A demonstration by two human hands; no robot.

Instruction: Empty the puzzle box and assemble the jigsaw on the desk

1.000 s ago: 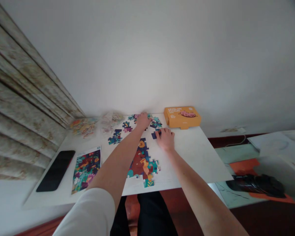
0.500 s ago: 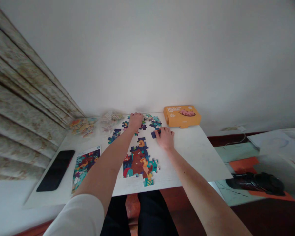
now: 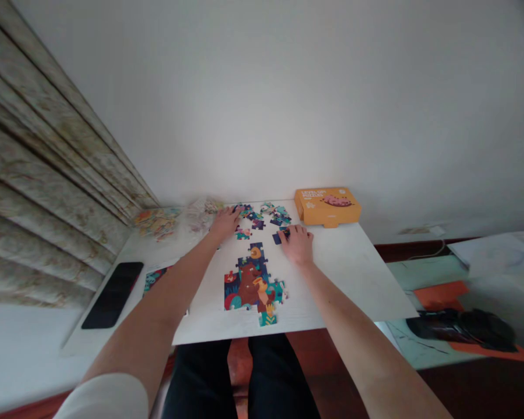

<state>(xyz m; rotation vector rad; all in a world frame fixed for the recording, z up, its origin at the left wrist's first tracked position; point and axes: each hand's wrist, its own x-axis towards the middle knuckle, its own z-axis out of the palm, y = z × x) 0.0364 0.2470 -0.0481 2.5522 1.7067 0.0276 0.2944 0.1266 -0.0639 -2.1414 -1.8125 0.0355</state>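
Note:
My left hand [image 3: 225,223] rests at the back of the white table, fingers stretched out at the edge of a group of loose jigsaw pieces [image 3: 257,224]. My right hand [image 3: 298,244] has its fingers curled at a dark blue puzzle piece [image 3: 276,239] lying close to the table top. Between my forearms lies a partly joined puzzle [image 3: 248,285] with a brown bear on it. A picture sheet [image 3: 153,278] is partly hidden under my left forearm. More teal and white pieces [image 3: 281,213] lie in a heap behind my right hand.
An orange puzzle box [image 3: 329,208] stands at the back right against the wall. On the left are a black phone [image 3: 112,294], a clear plastic bag [image 3: 196,216] and a pile of yellowish pieces [image 3: 157,222]. A curtain [image 3: 48,157] hangs beside the table's left side.
My left hand has moved left across the back pieces, uncovering several of them, and its forearm now covers more of the picture sheet. My right hand stays by the dark piece.

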